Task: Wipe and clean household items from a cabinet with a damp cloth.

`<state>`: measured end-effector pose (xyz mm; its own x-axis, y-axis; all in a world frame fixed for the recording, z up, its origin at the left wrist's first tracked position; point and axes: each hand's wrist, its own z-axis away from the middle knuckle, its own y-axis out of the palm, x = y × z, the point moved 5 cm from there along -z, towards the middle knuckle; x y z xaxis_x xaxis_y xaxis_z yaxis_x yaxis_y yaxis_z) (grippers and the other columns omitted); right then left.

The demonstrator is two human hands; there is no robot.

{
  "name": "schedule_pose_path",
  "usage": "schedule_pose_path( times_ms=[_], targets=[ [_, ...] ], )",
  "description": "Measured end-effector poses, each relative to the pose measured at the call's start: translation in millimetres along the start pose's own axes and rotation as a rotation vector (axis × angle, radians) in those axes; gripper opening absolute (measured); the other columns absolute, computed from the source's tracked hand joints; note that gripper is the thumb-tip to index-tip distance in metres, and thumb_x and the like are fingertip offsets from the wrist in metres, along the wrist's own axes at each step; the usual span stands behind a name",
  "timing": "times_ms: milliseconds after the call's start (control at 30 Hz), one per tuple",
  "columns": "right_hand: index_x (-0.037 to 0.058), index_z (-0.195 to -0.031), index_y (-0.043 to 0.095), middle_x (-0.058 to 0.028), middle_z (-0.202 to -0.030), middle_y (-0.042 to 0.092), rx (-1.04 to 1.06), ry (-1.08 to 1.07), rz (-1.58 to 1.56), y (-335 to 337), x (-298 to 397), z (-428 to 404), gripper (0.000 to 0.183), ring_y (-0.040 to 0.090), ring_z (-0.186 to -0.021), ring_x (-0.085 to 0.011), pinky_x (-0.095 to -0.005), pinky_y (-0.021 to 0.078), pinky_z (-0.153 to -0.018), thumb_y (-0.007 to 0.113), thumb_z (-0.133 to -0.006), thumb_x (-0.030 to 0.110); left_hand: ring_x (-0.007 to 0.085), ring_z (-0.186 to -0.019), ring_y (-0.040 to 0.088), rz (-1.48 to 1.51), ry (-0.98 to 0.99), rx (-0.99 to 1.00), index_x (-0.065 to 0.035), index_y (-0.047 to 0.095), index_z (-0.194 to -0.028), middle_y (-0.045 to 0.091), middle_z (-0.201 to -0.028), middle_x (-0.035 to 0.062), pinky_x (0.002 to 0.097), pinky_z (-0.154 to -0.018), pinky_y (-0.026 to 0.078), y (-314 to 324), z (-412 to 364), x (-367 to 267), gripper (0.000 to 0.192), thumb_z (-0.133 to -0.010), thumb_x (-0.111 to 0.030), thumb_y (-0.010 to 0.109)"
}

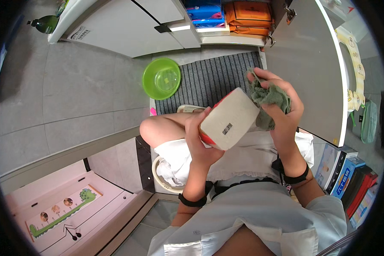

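My left hand [200, 137] grips a box-shaped carton [232, 118] by its side. A plain off-white face with a small dark printed mark is turned up toward me, and red shows along the carton's edges. What the carton contains cannot be seen. In my right hand [284, 102] is a crumpled grey-green cloth [268, 99], bunched between fingers and thumb close to the carton's right edge. Both hands are above my lap. Beyond them a striped grey mat [211, 73] lies on the floor, with a round green plastic basin [161, 78] at its left edge.
An open cabinet door [307, 70] stands to my right. Inside the white cabinet are blue packs [204, 12] and orange packs [249, 16]. Several flat boxes [345, 176] stand upright at right. A white bin [160, 179] is beside my left leg. A dark green bottle [44, 24] is at upper left.
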<state>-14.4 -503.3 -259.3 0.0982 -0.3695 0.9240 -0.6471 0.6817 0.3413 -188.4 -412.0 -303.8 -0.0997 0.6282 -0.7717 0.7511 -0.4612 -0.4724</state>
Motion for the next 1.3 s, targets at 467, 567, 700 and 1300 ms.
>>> schedule_pose_path(
  times_ms=[467, 567, 700, 1300],
  targets=[
    [0.0047, -0.099, 0.061, -0.0142, -0.114, 0.06, 0.597, -0.211, 0.159, 47.8, 12.4, 23.0, 0.038, 0.06, -0.103, -0.0299, -0.036, 0.0469, -0.09, 0.062, -0.061, -0.001, 0.0276, -0.085, 0.056, 0.24, -0.42, -0.01, -0.0071, 0.056, -0.12, 0.053, -0.092, 0.0085, 0.035, -0.072, 0.047, 6.7, -1.7, 34.6, 0.061, -0.061, -0.012, 0.07],
    [0.0048, -0.098, 0.062, -0.0145, -0.114, 0.061, 0.634, -0.233, 0.254, 54.7, 12.4, 28.2, 0.038, 0.06, -0.102, -0.0297, -0.0362, 0.047, -0.09, 0.059, -0.061, -0.004, 0.0252, -0.082, 0.057, -0.051, -0.259, 0.056, -0.0101, 0.056, -0.12, 0.052, -0.092, 0.0075, 0.0336, -0.067, 0.048, 5.3, -11.2, 24.7, 0.05, -0.07, -0.005, 0.059],
    [0.0041, -0.099, 0.058, -0.0131, -0.111, 0.061, 0.493, -0.232, 0.356, 33.9, -1.0, 13.3, 0.037, 0.06, -0.102, -0.0285, -0.035, 0.0477, -0.088, 0.061, -0.063, -0.003, 0.0275, -0.087, 0.056, -0.447, 0.001, 0.221, -0.0054, 0.05, -0.123, 0.054, -0.097, 0.0092, 0.0337, -0.075, 0.046, 8.6, -15.6, 2.5, 0.06, -0.067, -0.013, 0.069],
    [0.0078, -0.128, 0.049, -0.0115, -0.125, 0.054, 0.341, 0.249, 0.281, -8.5, -28.4, -5.0, 0.075, 0.054, -0.111, -0.0196, -0.032, 0.0415, -0.095, 0.083, -0.061, 0.016, 0.0272, -0.091, 0.058, -0.362, 0.11, 0.178, -0.0031, 0.053, -0.121, 0.062, -0.103, 0.0105, 0.0356, -0.08, 0.045, 1.2, -47.3, -22.6, 0.076, -0.053, -0.022, 0.083]
  ],
)
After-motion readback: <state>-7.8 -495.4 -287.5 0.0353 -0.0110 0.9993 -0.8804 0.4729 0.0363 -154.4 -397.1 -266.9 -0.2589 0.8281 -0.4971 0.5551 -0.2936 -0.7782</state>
